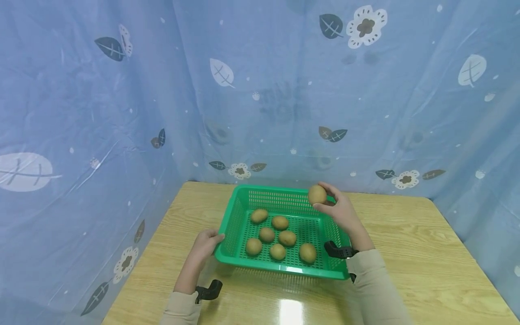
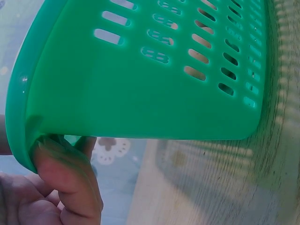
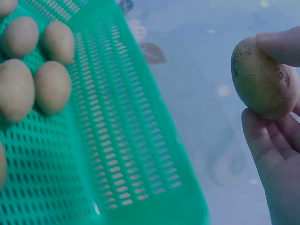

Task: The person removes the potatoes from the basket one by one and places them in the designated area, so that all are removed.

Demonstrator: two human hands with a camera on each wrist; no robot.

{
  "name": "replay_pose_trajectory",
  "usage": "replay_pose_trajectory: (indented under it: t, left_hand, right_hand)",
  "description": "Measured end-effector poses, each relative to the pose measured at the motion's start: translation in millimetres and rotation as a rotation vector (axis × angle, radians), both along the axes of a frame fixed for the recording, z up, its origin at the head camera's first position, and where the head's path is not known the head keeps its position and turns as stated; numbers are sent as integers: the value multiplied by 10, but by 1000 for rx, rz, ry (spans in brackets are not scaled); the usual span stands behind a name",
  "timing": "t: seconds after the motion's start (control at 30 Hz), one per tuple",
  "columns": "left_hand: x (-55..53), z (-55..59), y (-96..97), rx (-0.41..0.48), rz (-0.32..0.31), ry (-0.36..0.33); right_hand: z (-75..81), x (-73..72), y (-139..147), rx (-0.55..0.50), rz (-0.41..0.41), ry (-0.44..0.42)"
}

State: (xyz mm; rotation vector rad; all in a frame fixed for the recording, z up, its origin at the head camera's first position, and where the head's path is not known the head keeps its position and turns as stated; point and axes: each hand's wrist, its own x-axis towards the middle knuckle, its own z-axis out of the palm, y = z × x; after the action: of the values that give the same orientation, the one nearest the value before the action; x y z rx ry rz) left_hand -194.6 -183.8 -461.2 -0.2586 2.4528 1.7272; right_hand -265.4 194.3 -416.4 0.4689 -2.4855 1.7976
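A green plastic basket (image 1: 280, 271) with slotted walls stands on the table, several potatoes (image 1: 287, 238) spread over its floor. With thumb and fingers my right hand (image 1: 345, 213) pinches one potato (image 1: 317, 195) above the basket's far right corner. Dark specks mark the skin of this held potato (image 3: 262, 79) in the right wrist view. My left hand (image 1: 206, 243) grips the basket's rim at the near left corner. Seen from the left wrist, the fingers (image 2: 70, 173) curl under the rim (image 2: 21, 93) of the green wall.
The wooden table (image 1: 418, 243) extends on both sides of the basket. A blue curtain (image 1: 284, 90) printed with leaves and flowers hangs behind the table and along its sides. A black wrist mount (image 1: 339, 250) on the right arm overlaps the basket's right wall in the head view.
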Motion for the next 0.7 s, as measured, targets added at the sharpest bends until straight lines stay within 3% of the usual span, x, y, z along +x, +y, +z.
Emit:
replay_pose_trajectory:
  t: [0.23, 0.43, 0.7]
  left_hand:
    - [-6, -9, -1, 20, -4, 7]
    - [-28, 7, 3, 35, -4, 8]
    - [6, 14, 1, 27, -1, 2]
  right_hand:
    - [86, 133, 284, -52, -20, 54]
    - [107, 207, 548, -23, -102, 82]
    - [-74, 291, 848, 53, -222, 45]
